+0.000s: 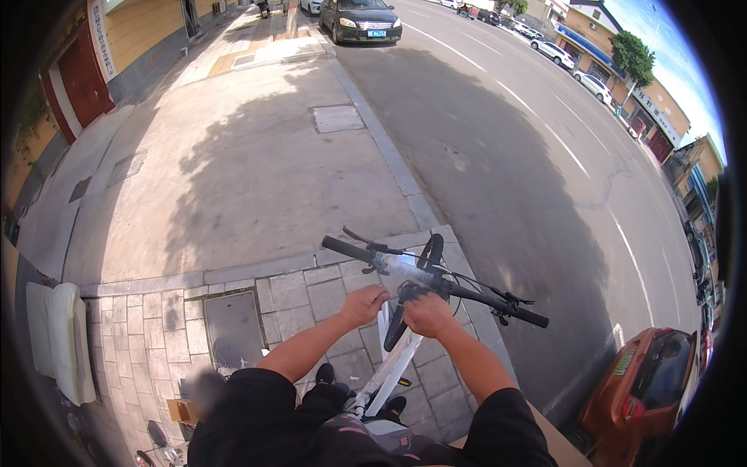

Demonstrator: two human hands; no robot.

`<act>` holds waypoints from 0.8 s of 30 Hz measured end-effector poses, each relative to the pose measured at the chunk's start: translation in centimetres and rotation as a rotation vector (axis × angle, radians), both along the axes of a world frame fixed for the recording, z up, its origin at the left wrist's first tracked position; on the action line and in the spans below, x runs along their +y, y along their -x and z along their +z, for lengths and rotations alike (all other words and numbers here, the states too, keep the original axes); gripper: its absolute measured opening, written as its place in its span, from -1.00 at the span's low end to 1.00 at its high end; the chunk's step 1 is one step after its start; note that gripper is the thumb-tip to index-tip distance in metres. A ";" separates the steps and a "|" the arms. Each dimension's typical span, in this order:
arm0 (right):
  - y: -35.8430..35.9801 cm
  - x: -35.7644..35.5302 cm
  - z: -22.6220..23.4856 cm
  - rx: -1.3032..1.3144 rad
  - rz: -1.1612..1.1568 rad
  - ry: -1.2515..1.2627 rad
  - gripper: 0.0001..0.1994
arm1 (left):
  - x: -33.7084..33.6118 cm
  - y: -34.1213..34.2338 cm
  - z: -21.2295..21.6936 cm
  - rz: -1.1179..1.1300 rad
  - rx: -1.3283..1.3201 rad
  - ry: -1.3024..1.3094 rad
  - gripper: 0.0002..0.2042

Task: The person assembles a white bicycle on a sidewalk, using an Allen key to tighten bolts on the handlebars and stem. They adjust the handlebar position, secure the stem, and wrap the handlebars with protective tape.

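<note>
Below me stands a bicycle with a white frame [398, 364]. Its black handlebar [489, 297] slants across the view, and clear plastic wrap [406, 268] covers part of its middle. My left hand [364, 306] is closed beside the frame's front end, fingertips pinched next to a white strip; what they hold is too small to make out. Close behind the handlebar's middle, my right hand [428, 314] is closed too, with its grip hidden by the hand itself. The front wheel [433, 247] shows in part beyond the bar.
A paved sidewalk [303, 292] lies under the bicycle, with a kerb [393, 167] along the road. A red car [634, 389] is at the right, and a dark car [359, 22] stands ahead. Pale padded slabs [58, 342] and a cardboard box [183, 412] are at the left.
</note>
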State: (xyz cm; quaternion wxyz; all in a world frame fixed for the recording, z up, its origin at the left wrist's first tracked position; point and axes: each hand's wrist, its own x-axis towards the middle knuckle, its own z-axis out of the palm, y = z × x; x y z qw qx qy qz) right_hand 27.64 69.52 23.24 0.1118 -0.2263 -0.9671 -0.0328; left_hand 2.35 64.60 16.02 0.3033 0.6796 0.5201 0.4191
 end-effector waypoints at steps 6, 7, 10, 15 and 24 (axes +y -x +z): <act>0.2 0.1 0.0 -0.025 -0.042 -0.008 -0.83 | 0.9 -0.8 -0.9 -0.019 -0.449 0.326 -0.78; -0.1 0.1 -0.2 -0.011 -0.050 -0.010 -0.83 | 0.4 -1.8 0.3 0.001 -0.573 0.427 -0.77; 0.0 0.2 -0.3 0.008 -0.049 -0.015 -0.83 | 0.3 -1.7 0.6 -0.014 -0.678 0.516 -0.75; 0.3 -0.1 0.2 -0.022 -0.045 -0.004 -0.83 | 1.7 1.4 0.9 -0.184 -0.378 0.551 -0.74; 0.5 -0.3 0.6 -0.022 -0.058 0.020 -0.84 | 3.0 2.2 1.0 -0.259 -0.243 0.396 -0.83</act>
